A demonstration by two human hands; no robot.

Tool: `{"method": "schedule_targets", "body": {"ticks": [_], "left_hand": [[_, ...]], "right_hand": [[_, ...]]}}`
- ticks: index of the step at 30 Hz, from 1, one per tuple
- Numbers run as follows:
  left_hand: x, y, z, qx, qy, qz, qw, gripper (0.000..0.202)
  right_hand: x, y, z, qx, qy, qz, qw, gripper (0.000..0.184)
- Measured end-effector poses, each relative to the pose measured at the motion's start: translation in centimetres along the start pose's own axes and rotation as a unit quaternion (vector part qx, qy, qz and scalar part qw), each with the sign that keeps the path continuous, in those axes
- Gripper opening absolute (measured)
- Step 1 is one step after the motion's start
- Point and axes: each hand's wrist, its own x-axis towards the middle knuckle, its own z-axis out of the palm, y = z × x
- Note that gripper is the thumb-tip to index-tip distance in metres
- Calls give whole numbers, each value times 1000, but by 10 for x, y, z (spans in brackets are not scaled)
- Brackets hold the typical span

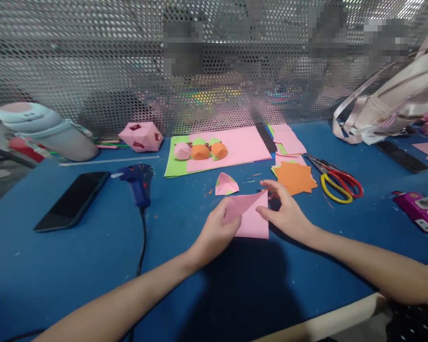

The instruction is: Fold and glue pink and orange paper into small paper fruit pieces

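A folded piece of pink paper (253, 221) is held just above the blue table, its near edge straight and its upper edge slanting. My left hand (219, 228) grips its left side, thumb on top and fingers curled. My right hand (285, 211) is at the right edge, thumb over the sheet and fingers spread apart near the upper corner. Just beyond lies a small folded pink and green paper piece (226, 184). Farther back, three rounded paper pieces, one pink (182, 151) and two orange (200, 152), rest on stacked pink and green sheets (248, 145).
A blue glue gun (137, 183) with its cord and a black phone (73, 202) lie left. Orange paper pieces (295, 177), scissors (337, 180) and a purple tool (419, 211) lie right. Behind are a pink paper ball (141, 136), a pale bottle (53, 135), a bag (395, 95) and perforated metal (128, 71).
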Motion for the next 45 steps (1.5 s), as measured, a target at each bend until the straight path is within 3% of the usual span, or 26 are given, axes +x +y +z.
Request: {"method": "schedule_targets", "body": {"ticks": [3, 7, 10, 14, 19, 22, 26, 32, 38, 45], "left_hand": [[0, -1, 1, -89, 4, -28, 996, 29], [3, -5, -1, -165, 8, -54, 985, 25], [8, -7, -4, -111, 24, -54, 992, 18], [13, -10, -6, -40, 0, -50, 998, 14], [15, -16, -10, 86, -15, 38, 995, 9], [18, -20, -15, 159, -28, 98, 982, 11], [23, -27, -20, 215, -47, 162, 962, 15], [25, -33, -20, 263, -49, 278, 923, 17], [21, -31, -12, 300, -137, 309, 892, 26], [21, -31, -13, 390, -114, 392, 825, 21]], "right_hand": [[1, -1, 5, 161, -50, 102, 980, 56], [1, -5, 4, 231, -119, 127, 957, 45], [4, -7, -3, 170, -131, 110, 970, 43], [8, -7, -13, 77, -129, 78, 986, 43], [7, -2, -14, -35, -145, 32, 988, 53], [5, 6, -12, -110, -142, -45, 983, 51], [5, 16, -11, -173, -164, -148, 960, 47], [4, 19, -10, -224, -196, -226, 927, 49], [2, 19, -8, -308, -195, -279, 888, 42], [2, 5, -10, -403, -198, -357, 820, 32]]}}
